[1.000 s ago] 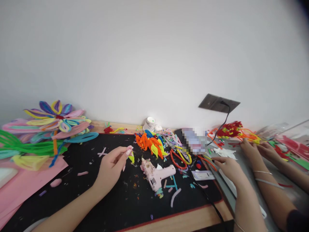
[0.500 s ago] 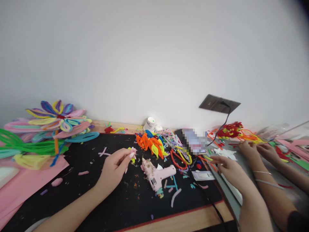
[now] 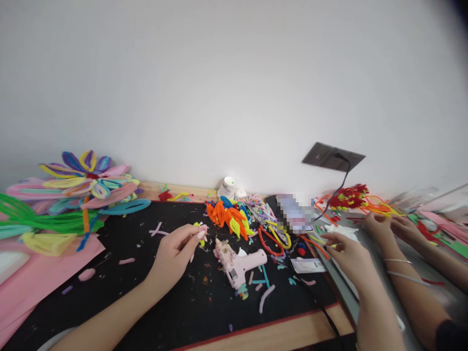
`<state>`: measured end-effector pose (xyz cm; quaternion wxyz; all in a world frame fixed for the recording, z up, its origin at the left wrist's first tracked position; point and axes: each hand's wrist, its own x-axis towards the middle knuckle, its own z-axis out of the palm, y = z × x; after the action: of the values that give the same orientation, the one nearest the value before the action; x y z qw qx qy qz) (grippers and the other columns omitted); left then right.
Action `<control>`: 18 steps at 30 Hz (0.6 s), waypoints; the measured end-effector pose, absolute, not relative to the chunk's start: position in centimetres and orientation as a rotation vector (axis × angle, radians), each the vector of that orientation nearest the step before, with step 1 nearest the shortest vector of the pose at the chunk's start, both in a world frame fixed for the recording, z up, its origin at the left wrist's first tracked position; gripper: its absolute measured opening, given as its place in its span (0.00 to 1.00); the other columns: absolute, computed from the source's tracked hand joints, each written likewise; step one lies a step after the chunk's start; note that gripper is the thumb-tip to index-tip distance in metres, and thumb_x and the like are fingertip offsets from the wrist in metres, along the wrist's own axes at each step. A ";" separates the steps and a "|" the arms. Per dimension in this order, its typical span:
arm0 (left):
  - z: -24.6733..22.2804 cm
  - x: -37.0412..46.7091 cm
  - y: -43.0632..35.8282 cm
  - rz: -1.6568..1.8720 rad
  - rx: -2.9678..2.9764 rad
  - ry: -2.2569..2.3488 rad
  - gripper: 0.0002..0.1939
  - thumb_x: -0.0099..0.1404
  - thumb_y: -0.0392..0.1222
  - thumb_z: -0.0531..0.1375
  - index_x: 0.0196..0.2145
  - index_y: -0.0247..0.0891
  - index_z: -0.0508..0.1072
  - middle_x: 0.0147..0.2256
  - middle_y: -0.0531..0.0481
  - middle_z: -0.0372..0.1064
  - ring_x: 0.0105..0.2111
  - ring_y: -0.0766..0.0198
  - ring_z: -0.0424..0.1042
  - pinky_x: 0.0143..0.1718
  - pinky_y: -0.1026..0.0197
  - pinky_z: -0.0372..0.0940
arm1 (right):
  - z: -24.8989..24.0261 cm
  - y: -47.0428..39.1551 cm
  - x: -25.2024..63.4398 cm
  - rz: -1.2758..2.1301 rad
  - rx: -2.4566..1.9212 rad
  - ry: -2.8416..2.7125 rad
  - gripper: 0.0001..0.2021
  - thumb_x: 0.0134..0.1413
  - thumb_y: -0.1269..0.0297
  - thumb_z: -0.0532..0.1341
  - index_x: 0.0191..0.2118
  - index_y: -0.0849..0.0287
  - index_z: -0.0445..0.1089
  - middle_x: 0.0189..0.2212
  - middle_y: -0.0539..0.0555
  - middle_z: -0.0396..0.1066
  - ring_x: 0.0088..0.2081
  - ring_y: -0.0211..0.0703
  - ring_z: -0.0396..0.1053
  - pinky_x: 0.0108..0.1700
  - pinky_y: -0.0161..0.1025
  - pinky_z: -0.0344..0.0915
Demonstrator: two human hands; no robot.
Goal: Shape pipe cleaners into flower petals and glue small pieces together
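Note:
Between the thumb and fingers of my left hand (image 3: 179, 251) is a small pink and yellow fuzzy piece (image 3: 202, 231), held above the black mat (image 3: 175, 312). My right hand (image 3: 345, 253) hovers at the mat's right edge, near orange and yellow fuzzy stems (image 3: 317, 246); its fingers are bent and slightly apart, and nothing shows clearly in them. A pink glue gun (image 3: 239, 265) lies on the mat between my hands. Behind it are orange and yellow fuzzy loops (image 3: 227, 218).
Big fuzzy flowers (image 3: 91, 180) and green stems lie at the left, over pink sheets (image 3: 47, 287). A phone (image 3: 292, 212), a white cup (image 3: 227, 186) and a black cable (image 3: 318, 302) are around the mat. A co-worker's hands (image 3: 382, 226) work at the right.
My right hand has shifted slightly, moving a little left and up. My left hand stays nearly still with the small piece.

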<state>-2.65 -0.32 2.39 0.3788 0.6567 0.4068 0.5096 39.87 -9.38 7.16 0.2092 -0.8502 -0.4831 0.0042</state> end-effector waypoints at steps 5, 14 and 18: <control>2.4 -2.7 -0.3 1.286 1.682 1.050 0.13 0.68 0.47 0.58 0.32 0.37 0.78 0.18 0.60 0.59 0.16 0.68 0.61 0.21 0.67 0.58 | 6.7 -9.2 39.8 -0.074 -2.323 -1.428 0.19 0.39 0.60 0.58 0.36 0.58 0.80 0.22 0.54 0.74 0.26 0.51 0.72 0.31 0.43 0.64; 2.5 -2.7 -0.3 1.271 1.665 1.054 0.13 0.68 0.47 0.58 0.31 0.38 0.78 0.18 0.60 0.59 0.16 0.68 0.61 0.21 0.66 0.59 | 6.5 -9.5 38.9 0.207 -2.196 -1.425 0.21 0.40 0.62 0.56 0.42 0.56 0.78 0.30 0.56 0.82 0.37 0.57 0.79 0.40 0.45 0.69; 2.5 -2.7 -0.4 1.270 1.672 1.051 0.13 0.68 0.46 0.58 0.32 0.37 0.78 0.17 0.60 0.59 0.16 0.68 0.61 0.21 0.66 0.58 | 6.8 -9.4 38.4 0.167 -2.240 -1.385 0.19 0.40 0.56 0.56 0.37 0.57 0.77 0.21 0.52 0.74 0.26 0.52 0.73 0.33 0.44 0.65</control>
<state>-2.71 -0.41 2.47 0.3864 0.6568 0.4128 0.4989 38.44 -9.39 6.75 0.2490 -0.8221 -0.5083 0.0613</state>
